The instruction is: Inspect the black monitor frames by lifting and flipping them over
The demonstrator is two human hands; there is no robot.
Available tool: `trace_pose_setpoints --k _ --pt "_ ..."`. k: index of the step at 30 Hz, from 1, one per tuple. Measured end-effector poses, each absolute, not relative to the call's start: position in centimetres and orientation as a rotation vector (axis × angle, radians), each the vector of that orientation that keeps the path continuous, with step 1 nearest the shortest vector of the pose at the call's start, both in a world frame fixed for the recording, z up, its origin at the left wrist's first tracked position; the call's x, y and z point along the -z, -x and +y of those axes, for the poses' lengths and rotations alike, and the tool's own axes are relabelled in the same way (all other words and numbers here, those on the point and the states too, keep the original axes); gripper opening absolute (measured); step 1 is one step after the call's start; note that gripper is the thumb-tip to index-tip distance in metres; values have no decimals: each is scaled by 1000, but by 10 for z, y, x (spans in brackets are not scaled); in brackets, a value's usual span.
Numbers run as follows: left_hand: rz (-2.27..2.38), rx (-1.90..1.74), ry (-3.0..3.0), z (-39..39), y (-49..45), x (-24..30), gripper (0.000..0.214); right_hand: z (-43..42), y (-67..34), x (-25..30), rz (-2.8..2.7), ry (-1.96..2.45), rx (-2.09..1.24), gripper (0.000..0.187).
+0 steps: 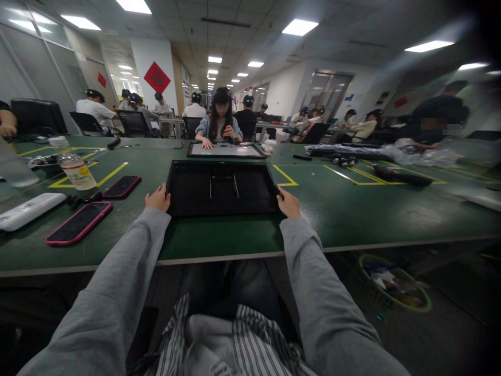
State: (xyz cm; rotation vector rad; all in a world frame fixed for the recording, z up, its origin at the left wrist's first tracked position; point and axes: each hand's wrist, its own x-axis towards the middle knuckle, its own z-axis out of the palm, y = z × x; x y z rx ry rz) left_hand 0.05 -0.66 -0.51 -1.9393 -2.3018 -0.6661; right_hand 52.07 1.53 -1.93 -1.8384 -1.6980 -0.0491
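A black rectangular plastic housing [250, 203], like a monitor's back cover with its hollow side up, is in front of me at the green table. At its middle are two thin bright metal strips. My left hand [158, 199] grips the left edge, fingers curled over the rim. Around the right edge my right hand [289, 201] is closed in the same way, its thumb on the frame. The far rim looks slightly raised; whether the housing rests on the table or is lifted, I cannot tell.
Two phones [80, 222], a white power-bank-like device [29, 211] and a bottle [79, 172] lie or stand to the left. Opposite, a person [221, 122] works at a panel [227, 150]. A black tool [403, 175] lies right. Below the table stands a waste basket [425, 308].
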Motion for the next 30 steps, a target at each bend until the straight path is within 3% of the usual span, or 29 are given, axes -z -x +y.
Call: trace_pose_setpoints --k 7,30 --pt "-2401 527 1932 -10 2 -1 64 13 -518 17 -1681 1920 2 56" --pt "-2421 925 1970 8 18 18 56 24 -524 30 -1655 1777 -87 54"
